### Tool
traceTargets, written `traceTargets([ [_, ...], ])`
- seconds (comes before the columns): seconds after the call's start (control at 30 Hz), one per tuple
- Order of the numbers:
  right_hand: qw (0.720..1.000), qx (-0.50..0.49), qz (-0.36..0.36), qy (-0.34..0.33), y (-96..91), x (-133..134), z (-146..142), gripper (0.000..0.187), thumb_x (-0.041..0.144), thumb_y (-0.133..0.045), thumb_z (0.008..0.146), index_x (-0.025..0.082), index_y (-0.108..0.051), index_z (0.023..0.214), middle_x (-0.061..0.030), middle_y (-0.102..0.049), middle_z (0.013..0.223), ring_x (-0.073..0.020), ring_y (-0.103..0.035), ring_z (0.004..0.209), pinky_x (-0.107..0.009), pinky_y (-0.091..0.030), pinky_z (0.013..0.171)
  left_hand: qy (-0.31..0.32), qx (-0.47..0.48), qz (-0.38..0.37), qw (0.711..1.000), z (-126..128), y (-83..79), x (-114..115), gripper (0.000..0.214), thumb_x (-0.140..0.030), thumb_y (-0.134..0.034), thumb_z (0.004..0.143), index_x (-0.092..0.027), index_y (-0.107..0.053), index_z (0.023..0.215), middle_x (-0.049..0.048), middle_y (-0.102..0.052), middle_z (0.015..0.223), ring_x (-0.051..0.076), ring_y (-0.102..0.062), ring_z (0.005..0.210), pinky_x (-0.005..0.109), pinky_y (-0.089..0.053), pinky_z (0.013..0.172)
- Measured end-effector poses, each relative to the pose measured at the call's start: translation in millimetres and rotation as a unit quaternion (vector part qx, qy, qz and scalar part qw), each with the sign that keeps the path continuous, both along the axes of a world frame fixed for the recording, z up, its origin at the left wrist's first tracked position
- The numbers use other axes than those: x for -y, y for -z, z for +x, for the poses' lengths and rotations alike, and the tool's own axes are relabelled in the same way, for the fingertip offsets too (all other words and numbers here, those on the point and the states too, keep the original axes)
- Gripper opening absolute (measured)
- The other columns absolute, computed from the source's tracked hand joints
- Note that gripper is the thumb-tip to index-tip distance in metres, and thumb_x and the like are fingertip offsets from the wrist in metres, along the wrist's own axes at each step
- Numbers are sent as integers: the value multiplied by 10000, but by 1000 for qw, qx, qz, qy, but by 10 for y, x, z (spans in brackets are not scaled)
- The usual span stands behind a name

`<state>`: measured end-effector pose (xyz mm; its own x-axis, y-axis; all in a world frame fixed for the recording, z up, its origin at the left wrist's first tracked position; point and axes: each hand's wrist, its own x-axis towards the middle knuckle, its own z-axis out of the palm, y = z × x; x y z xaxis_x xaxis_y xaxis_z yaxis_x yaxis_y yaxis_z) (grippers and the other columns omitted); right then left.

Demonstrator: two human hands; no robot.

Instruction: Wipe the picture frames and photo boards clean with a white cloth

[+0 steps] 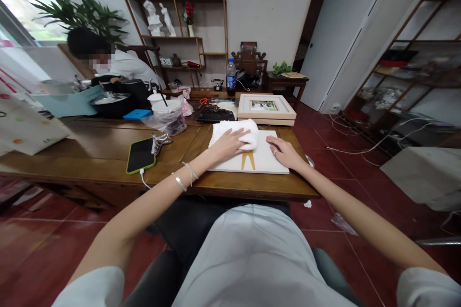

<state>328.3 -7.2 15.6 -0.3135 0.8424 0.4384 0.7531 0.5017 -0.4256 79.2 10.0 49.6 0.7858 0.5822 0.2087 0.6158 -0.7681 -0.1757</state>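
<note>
A white board with a small gold clip-like mark at its near edge lies flat on the wooden table in front of me. A folded white cloth rests on its far left part. My left hand lies on the cloth, fingers curled over a bunched fold of it. My right hand lies flat on the board's right side with fingers spread, a ring on one finger.
Behind the board is a stack of framed pictures. A phone in a green case on a cable, a metal clip, a plastic bag with a cup, scissors and a bottle sit further left and back. Another person sits at the far left.
</note>
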Motion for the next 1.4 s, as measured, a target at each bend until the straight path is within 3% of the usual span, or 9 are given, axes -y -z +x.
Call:
traceTargets([
  [0.13, 1000, -10, 6, -6, 6, -3, 6, 363, 131, -465, 811, 172, -633, 1129, -95, -591, 1256, -238, -511, 1211, -429, -362, 1063, -23, 11, -7, 1000, 86, 7, -159, 422, -456, -358, 935, -236, -535, 1248, 95, -273, 1486, 280, -235, 1360, 445, -240, 1057],
  [0.23, 1000, -24, 3, -10, 13, -7, 11, 371, 123, -480, 800, 203, -633, 1128, -71, -596, 1252, -234, -505, 1218, -436, -358, 1065, -40, 12, -24, 999, 125, -18, -69, 426, -448, -326, 946, -239, -525, 1259, 80, -293, 1480, 289, -243, 1354, 469, -235, 1059],
  [0.37, 1000, -26, 3, -11, 13, -5, 13, 378, 120, -484, 794, 200, -633, 1132, -76, -596, 1252, -241, -502, 1219, -439, -354, 1064, -45, 4, -30, 999, 168, -58, 313, 409, -445, -340, 940, -257, -557, 1231, 93, -326, 1461, 333, -274, 1333, 526, -297, 1012],
  [0.57, 1000, -4, 11, -8, 9, -2, 13, 380, 132, -455, 812, 155, -615, 1156, -102, -585, 1263, -234, -500, 1222, -423, -359, 1062, 13, -30, 1, 999, 153, -60, 1047, 362, -396, -374, 936, -229, -656, 1091, 106, -342, 1449, 363, -299, 1318, 552, -331, 990],
  [0.67, 1000, 1, 13, -6, 13, -7, 13, 380, 132, -451, 814, 129, -613, 1157, -122, -584, 1260, -236, -500, 1222, -419, -361, 1062, 39, -39, 8, 998, 130, -48, 1195, 295, -364, -443, 913, -232, -668, 1053, 86, -334, 1458, 344, -290, 1329, 517, -333, 1007],
  [0.8, 1000, 0, 17, -9, 22, -18, 19, 379, 129, -460, 809, 174, -618, 1150, -89, -594, 1253, -234, -509, 1213, -429, -368, 1055, 24, -28, -19, 999, 161, -81, 1030, 337, -386, -401, 931, -247, -618, 1148, 86, -343, 1455, 324, -277, 1340, 521, -330, 1005],
  [1.13, 1000, -17, 8, -10, 11, -10, 10, 385, 132, -474, 797, 206, -629, 1140, -73, -595, 1254, -251, -508, 1213, -452, -365, 1047, -51, 27, -66, 996, 359, -89, 45, 464, -495, -335, 929, -254, -482, 1296, 102, -300, 1471, 336, -208, 1352, 580, -275, 1001],
  [1.27, 1000, -11, 6, -8, 7, -7, 5, 386, 128, -461, 802, 185, -626, 1146, -88, -587, 1262, -250, -506, 1214, -444, -357, 1054, -105, 36, -42, 993, 464, -29, 19, 428, -417, -354, 941, -213, -494, 1291, 129, -341, 1443, 355, -279, 1310, 582, -310, 977],
  [1.4, 1000, 3, 14, -11, 18, -16, 1, 391, 117, -445, 808, 181, -616, 1154, -91, -588, 1261, -239, -515, 1205, -432, -366, 1046, -136, 19, -5, 991, 563, -19, 269, 337, -252, -394, 925, -148, -606, 1166, 169, -390, 1399, 377, -339, 1260, 576, -362, 935],
])
